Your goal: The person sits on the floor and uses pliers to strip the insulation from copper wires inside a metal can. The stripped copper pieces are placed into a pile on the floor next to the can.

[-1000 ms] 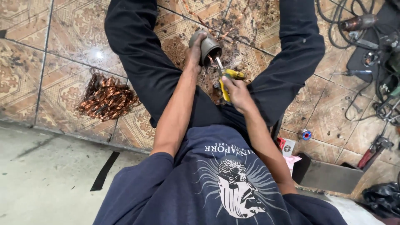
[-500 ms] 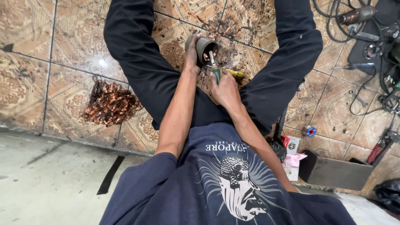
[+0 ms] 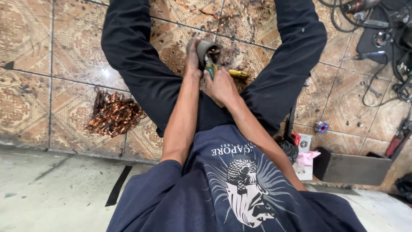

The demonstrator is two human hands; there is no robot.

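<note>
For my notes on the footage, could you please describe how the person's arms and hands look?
Both arms are bare below short dark navy sleeves. The left hand and right hand wear no gloves, and no watch or rings show.

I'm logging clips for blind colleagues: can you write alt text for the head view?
A seated person's left hand steadies a dark grey metal cylinder on the patterned tile floor between their legs, while the right hand pushes a green-handled tool into its open end. A pile of copper wire lies on their left.

grey cylinder (image 3: pixel 205 46) | yellow/green tool (image 3: pixel 227 72) | copper wire (image 3: pixel 112 114) (shiny) | patterned brn tiles (image 3: pixel 73 38)
</note>
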